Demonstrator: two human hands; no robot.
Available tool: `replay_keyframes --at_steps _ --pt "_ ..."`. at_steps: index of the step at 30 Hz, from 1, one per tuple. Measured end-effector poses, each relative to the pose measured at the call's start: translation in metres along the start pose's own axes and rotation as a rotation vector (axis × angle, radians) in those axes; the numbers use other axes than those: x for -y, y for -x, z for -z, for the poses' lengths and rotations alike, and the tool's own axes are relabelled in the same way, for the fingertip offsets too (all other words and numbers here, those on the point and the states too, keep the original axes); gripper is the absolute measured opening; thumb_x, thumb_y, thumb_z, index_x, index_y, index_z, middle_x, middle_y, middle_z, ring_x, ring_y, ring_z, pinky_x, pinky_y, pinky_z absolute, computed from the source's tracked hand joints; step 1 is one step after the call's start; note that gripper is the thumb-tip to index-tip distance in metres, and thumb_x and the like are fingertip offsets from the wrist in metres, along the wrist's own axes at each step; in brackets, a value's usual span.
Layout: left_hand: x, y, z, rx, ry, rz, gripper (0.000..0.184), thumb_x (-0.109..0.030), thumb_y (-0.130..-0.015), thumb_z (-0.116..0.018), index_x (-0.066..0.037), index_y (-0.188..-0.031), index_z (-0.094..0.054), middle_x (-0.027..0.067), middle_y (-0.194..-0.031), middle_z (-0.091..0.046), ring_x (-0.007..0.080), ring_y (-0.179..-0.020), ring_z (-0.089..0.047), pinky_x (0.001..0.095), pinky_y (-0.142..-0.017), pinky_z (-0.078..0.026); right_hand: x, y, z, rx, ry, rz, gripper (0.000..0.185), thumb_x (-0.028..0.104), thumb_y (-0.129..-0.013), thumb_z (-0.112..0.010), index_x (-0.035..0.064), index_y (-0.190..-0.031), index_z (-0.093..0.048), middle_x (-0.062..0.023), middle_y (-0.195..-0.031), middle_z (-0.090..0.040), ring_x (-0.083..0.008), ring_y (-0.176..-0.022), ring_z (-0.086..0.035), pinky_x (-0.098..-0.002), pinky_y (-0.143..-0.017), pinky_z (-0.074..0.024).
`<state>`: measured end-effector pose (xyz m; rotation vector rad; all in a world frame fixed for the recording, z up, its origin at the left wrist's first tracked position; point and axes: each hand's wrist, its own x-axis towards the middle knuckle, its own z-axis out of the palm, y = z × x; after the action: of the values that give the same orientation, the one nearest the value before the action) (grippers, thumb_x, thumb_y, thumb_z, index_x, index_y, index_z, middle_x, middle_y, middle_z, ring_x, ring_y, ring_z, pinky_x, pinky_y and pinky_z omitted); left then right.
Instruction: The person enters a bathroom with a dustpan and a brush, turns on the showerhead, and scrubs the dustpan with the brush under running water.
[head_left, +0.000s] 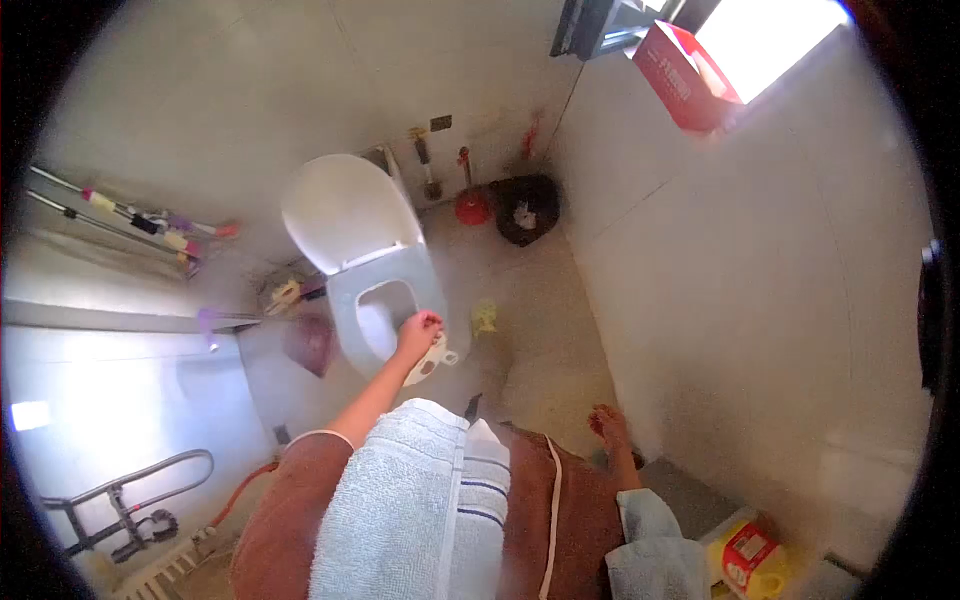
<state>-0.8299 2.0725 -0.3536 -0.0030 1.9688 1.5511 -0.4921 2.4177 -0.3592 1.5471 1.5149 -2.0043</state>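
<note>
At the front edge of the pale-grey oval toilet seat (345,297), I locate the flat white holed piece (437,353) just beside the nearer left hand (418,336), the right hand (613,432) well apart; I cannot tell either grip's state.

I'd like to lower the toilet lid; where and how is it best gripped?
Probably by the upper rim of the toilet lid, coming from above: it stands raised, hinged at the rear of the seat, leaving that rounded edge free.
</note>
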Motion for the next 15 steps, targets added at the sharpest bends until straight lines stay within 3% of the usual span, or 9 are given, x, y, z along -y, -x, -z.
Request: replay_keyframes --at_steps 1,4,7,8,10,14,15 --pt "-0.016 -0.022 -0.013 0.0 0.108 0.012 0.009 -0.006 -0.083 -0.051 -0.005 -0.091 -0.055 0.004 -0.075 -0.06 0.009 -0.064 -0.056 0.0214 -0.054 -0.045 0.019 -0.004 0.003 -0.024 0.038 0.033 0.023 0.022 -0.089 -0.05 0.0019 -0.099 -0.057 -0.0063 -0.074 -0.059 -0.0147 -0.059 -0.055 -0.0263 -0.055 -0.0467" --pt "-0.048 -0.109 -0.054 0.038 0.346 -0.011 0.012 -0.009 -0.085 -0.049 -0.004 -0.096 -0.053 0.005 -0.077 -0.06 0.0104 -0.062 -0.056 0.0222 -0.053 -0.046 0.07 -0.03 -0.002 -0.093 0.123 0.063 0.024 0.023 -0.088 -0.052 0.0016 -0.098 -0.057 -0.007 -0.074 -0.058 -0.0146 -0.06 -0.056 -0.0258 -0.055 -0.0467" --pt "-0.037 -0.183 -0.088 0.006 0.441 0.085 0.016 -0.014 -0.087 -0.049 -0.003 -0.099 -0.052 0.0063 -0.078 -0.06 0.0115 -0.062 -0.056 0.0237 -0.053 -0.047 0.108 -0.062 0.005 -0.103 0.257 -0.061 0.023 0.022 -0.086 -0.054 0.0014 -0.097 -0.058 -0.0072 -0.073 -0.059 -0.0139 -0.061 -0.056 -0.0249 -0.054 -0.046" --pt "-0.036 -0.194 -0.097 -0.01 0.435 0.176 0.016 -0.016 -0.088 -0.048 -0.004 -0.099 -0.052 0.0057 -0.078 -0.06 0.0107 -0.062 -0.056 0.0231 -0.053 -0.046 0.124 -0.084 0.001 -0.085 0.292 -0.104 0.022 0.021 -0.086 -0.054 0.0015 -0.096 -0.058 -0.0072 -0.073 -0.059 -0.0136 -0.061 -0.056 -0.0245 -0.054 -0.0457" --pt "-0.038 -0.217 -0.102 -0.024 0.39 0.337 0.017 -0.019 -0.089 -0.048 -0.006 -0.098 -0.052 0.0046 -0.078 -0.059 0.0092 -0.062 -0.055 0.0219 -0.052 -0.046 0.178 -0.121 -0.026 -0.028 0.39 0.01 0.021 0.019 -0.086 -0.054 0.0016 -0.096 -0.058 -0.0072 -0.073 -0.058 -0.0135 -0.06 -0.055 -0.0249 -0.054 -0.0454" --pt "-0.05 -0.214 -0.088 0.052 0.465 0.411 0.017 -0.018 -0.086 -0.051 -0.005 -0.095 -0.055 0.0046 -0.079 -0.06 0.0098 -0.061 -0.056 0.0226 -0.052 -0.047 0.275 -0.177 -0.102 0.1 0.393 0.224 0.02 0.017 -0.085 -0.053 0.0009 -0.094 -0.058 -0.0068 -0.072 -0.057 -0.0125 -0.059 -0.053 -0.0246 -0.053 -0.0438" --pt "-0.048 -0.214 -0.085 0.048 0.503 0.428 0.016 -0.018 -0.086 -0.052 -0.005 -0.094 -0.056 0.0041 -0.079 -0.06 0.0091 -0.061 -0.056 0.0219 -0.052 -0.047 0.3 -0.193 -0.13 0.089 0.423 0.181 0.02 0.018 -0.085 -0.053 0.0011 -0.094 -0.058 -0.0065 -0.072 -0.057 -0.0123 -0.059 -0.053 -0.0245 -0.053 -0.0437"
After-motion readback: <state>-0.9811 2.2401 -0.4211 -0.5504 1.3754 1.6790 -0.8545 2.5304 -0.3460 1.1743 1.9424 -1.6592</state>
